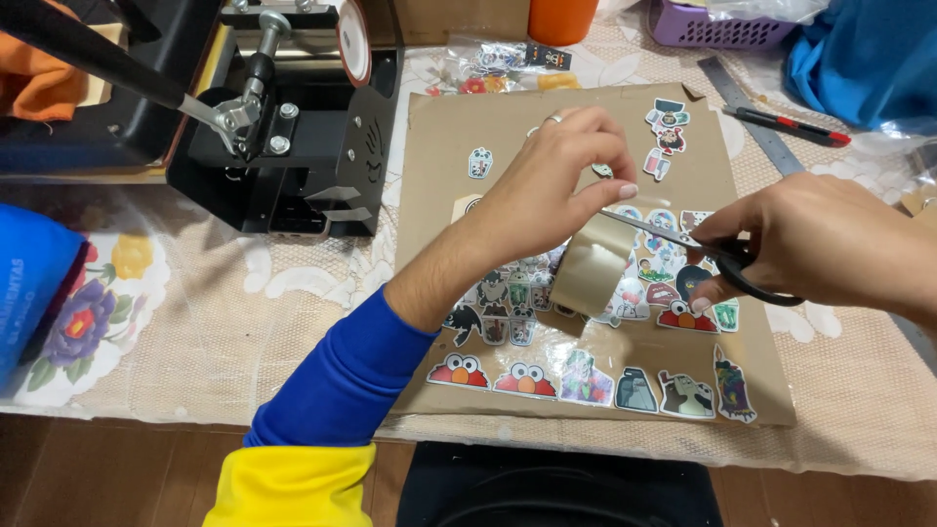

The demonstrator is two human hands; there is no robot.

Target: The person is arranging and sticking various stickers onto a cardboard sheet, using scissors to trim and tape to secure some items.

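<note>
My left hand [551, 185], in a blue sleeve with a yellow cuff, pinches the free end of a strip pulled from a roll of brown packing tape [590, 265]. The roll hangs just under that hand, above a sheet of brown cardboard [444, 137]. My right hand [830, 244] grips black-handled scissors [708, 256]. Their blades point left and reach the tape strip beside my left fingertips. Several cartoon stickers [527, 379] lie on the cardboard below and to the right of the roll.
A black heat press [283, 137] with a long handle stands at the back left. A metal ruler [756, 122] and a red-and-black utility knife [786, 125] lie at the back right, beside blue cloth [864, 59], a purple basket [717, 29] and an orange cup [561, 20].
</note>
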